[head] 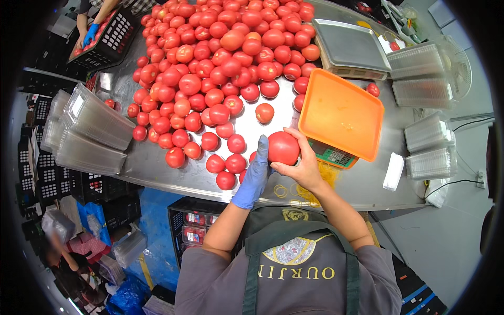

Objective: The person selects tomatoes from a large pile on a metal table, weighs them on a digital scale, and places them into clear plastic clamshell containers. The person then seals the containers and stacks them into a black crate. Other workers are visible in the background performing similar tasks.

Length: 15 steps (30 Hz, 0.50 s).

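Note:
A large red tomato (283, 148) is held just above the metal table's near edge, between my two hands. My left hand (255, 175), in a blue glove, lies along the tomato's left side with fingers pointing up. Bare, my right hand (301, 163) grips it from the right, fingers over the top and thumb below. A single tomato (265, 113) rests apart just beyond. Several tomatoes (235, 163) sit left of my gloved hand, one partly hidden by it. To the right, an orange plastic tray (341, 112) lies tilted over a scale with a green keypad (334, 155).
A big heap of tomatoes (212, 67) covers the back of the table (165, 179). Stacks of clear plastic containers (94, 130) stand at both ends. Yellow rubber bands (311, 193) lie by my right wrist. A second scale (352, 43) stands behind. Another person's gloved hand (91, 33) reaches into a black crate (108, 39).

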### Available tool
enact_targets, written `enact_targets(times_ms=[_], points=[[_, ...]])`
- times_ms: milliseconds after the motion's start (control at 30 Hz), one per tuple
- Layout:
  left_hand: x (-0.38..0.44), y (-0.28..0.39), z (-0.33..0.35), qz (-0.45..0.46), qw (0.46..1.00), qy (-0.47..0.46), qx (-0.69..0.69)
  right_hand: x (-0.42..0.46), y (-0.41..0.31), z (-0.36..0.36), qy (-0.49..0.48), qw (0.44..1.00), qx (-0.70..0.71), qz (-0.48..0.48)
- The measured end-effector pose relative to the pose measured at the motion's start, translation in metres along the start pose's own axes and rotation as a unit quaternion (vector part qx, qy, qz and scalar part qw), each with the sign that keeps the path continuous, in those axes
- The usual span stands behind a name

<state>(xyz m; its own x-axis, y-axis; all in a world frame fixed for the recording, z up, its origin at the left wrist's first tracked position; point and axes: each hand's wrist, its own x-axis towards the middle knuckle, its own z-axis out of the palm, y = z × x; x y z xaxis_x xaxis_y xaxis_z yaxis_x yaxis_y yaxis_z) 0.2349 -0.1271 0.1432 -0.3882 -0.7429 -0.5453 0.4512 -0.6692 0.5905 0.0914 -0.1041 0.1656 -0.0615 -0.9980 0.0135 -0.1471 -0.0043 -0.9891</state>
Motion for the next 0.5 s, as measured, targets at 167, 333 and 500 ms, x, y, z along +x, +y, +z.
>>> enact_targets(times_ms=[167, 333, 500], points=[[0.018, -0.005, -0.044, 0.027, 0.979, -0.187, 0.073, 0.011, 0.014, -0.052, 0.125, 0.98, 0.113, 0.109], [0.031, 0.005, -0.054, 0.282, 0.884, 0.12, 0.352, 0.04, 0.105, -0.18, 0.347, 0.904, -0.251, 0.014], [0.079, 0.066, -0.103, 0.407, 0.688, 0.241, 0.55, 0.027, 0.099, -0.196, 0.251, 0.873, -0.418, 0.01]])
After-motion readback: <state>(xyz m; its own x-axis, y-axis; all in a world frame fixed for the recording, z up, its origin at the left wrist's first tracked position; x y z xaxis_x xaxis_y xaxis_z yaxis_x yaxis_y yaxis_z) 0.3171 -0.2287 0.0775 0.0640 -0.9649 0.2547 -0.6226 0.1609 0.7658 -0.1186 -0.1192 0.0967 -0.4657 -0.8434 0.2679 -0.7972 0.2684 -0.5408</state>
